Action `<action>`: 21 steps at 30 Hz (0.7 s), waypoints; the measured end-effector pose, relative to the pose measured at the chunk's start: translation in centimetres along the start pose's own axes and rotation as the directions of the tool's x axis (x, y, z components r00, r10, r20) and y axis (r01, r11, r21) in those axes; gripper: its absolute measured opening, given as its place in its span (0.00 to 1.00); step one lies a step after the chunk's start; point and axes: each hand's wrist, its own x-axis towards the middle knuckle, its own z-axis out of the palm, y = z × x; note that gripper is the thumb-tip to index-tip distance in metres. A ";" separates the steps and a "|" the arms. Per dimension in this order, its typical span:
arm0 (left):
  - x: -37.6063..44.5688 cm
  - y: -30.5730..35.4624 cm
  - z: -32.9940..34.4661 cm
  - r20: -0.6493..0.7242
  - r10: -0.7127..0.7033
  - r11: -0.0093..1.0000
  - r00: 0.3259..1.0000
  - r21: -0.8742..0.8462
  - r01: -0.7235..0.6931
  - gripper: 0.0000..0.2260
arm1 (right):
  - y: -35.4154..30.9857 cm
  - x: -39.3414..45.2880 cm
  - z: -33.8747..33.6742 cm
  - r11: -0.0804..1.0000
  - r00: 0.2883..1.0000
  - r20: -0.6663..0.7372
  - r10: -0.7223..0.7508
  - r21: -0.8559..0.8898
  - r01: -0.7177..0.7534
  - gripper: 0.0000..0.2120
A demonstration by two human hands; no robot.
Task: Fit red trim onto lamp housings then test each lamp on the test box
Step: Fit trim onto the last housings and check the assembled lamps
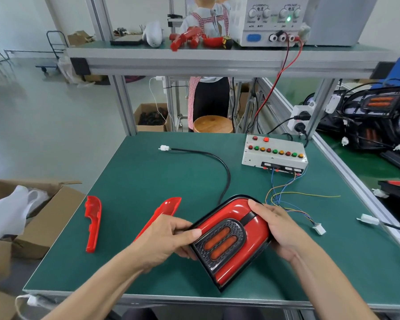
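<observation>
Both my hands held one lamp housing (231,239) above the near edge of the green mat (148,172). Left hand (169,239) gripped its left side, thumb on top; right hand (280,229) curled round its right side. Glossy red trim ringed a textured black panel with two orange oval bars. Left of it lay two loose red trim pieces (93,224) (164,212), curved, smooth plastic. One black cable (217,162) looped farther out, ending in a white plug. Far right sat one grey test box (275,153), round coloured buttons in rows, thin wires trailing nearward.
</observation>
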 end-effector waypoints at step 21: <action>-4.0 -2.1 4.8 0.008 -0.166 0.877 0.986 -0.456 0.151 0.23 | -1.5 -1.0 -0.5 0.967 0.984 0.062 0.166 -0.205 -0.150 0.14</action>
